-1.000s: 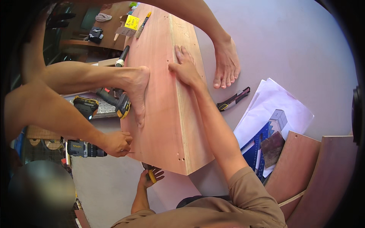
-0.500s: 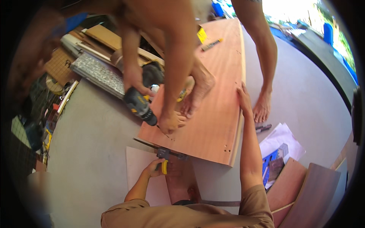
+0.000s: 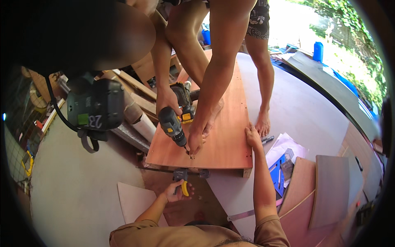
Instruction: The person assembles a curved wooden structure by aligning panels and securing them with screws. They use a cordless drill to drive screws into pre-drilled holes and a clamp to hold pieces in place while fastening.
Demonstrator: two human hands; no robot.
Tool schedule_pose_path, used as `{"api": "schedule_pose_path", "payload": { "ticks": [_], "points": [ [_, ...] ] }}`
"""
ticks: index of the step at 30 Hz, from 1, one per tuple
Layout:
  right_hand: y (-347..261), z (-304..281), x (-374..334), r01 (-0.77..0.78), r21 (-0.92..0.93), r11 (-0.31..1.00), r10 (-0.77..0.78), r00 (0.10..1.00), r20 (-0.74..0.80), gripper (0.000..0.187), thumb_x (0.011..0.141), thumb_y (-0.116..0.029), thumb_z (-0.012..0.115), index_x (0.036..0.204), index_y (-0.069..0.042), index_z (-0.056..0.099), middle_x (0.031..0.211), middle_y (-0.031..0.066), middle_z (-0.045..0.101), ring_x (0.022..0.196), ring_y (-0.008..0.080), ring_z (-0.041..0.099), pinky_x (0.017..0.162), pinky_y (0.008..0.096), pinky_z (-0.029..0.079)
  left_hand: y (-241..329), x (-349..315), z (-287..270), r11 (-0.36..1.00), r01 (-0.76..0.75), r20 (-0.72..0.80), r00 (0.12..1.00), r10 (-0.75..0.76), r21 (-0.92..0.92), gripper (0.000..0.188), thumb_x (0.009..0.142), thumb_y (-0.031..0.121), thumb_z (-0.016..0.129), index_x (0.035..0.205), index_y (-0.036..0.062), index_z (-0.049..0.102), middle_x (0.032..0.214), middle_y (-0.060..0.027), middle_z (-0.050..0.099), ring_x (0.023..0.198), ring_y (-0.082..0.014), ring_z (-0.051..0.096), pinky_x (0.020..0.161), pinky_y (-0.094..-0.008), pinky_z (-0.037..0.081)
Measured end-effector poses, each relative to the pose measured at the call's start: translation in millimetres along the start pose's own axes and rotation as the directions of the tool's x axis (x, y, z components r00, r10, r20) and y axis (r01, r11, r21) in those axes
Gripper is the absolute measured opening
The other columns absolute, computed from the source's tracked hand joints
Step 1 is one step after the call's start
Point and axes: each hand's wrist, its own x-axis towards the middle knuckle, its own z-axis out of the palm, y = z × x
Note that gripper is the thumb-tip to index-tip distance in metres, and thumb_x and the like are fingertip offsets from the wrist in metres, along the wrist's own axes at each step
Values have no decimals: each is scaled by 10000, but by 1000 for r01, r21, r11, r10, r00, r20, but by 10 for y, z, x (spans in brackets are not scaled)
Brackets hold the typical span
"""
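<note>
A reddish wooden panel (image 3: pixel 224 142) with a raised edge lies before me. At its near edge, a black bar clamp (image 3: pixel 180 174) with a yellow lever is fixed crosswise. My left hand (image 3: pixel 175 192) is closed around the clamp's handle. My right hand (image 3: pixel 252 136) grips the panel's right edge, fingers on top. A co-worker bends over the panel, one hand holding a black and yellow cordless drill (image 3: pixel 172 125) pointed down at the near edge. The co-worker's other hand (image 3: pixel 196 142) pinches near the bit's tip; what it holds there is too small to make out.
The co-worker's bare foot (image 3: pixel 263 122) stands right of the panel. White paper (image 3: pixel 284 148), a blue tool (image 3: pixel 278 175) and curved boards (image 3: pixel 332 191) lie at right. A dark head-worn device (image 3: pixel 96 105) on the co-worker hangs at upper left. Stacked planks (image 3: pixel 138 88) lie behind it.
The view has shifted, and the co-worker's head and device have come in at upper left. The drill and the co-worker's hands have moved right along the panel's near edge. My hands keep their holds.
</note>
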Motion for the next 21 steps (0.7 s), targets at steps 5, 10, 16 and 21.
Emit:
{"api": "schedule_pose_path", "payload": {
  "ticks": [5,10,16,21],
  "points": [
    [-495,-36,-729,-181,-250,951,151,979,-133,589,1092,-294,551,1622,-61,444,1474,311,620,1387,463,591,1171,511,448,79,22,-48,998,36,67,997,-39,50,535,1107,548,537,1323,72,652,1359,-167,689,1273,-357,679,1084,-573,555],
    [-678,337,-1222,-361,-522,773,145,901,-408,431,1099,-321,508,1471,-105,528,1303,280,698,1216,480,681,1016,603,543,88,114,-114,997,63,185,980,-69,35,530,1094,567,560,1293,88,671,1280,-136,732,1178,-315,726,1006,-507,611],
    [-719,505,-1470,-349,-666,659,-63,857,-511,429,1099,-292,446,1407,-42,609,1321,248,695,1214,435,686,1021,556,541,42,139,-180,996,42,86,995,-48,73,504,1081,532,611,1269,73,702,1222,-111,764,1105,-256,751,957,-433,623],
    [-851,573,-1448,-413,-642,647,-11,836,-549,486,1115,-357,401,1444,-63,607,1398,244,675,1274,439,661,1080,541,513,84,51,-172,990,84,93,991,-95,112,480,1074,489,643,1293,66,701,1222,-114,766,1091,-243,752,946,-405,611]
  ]
}}
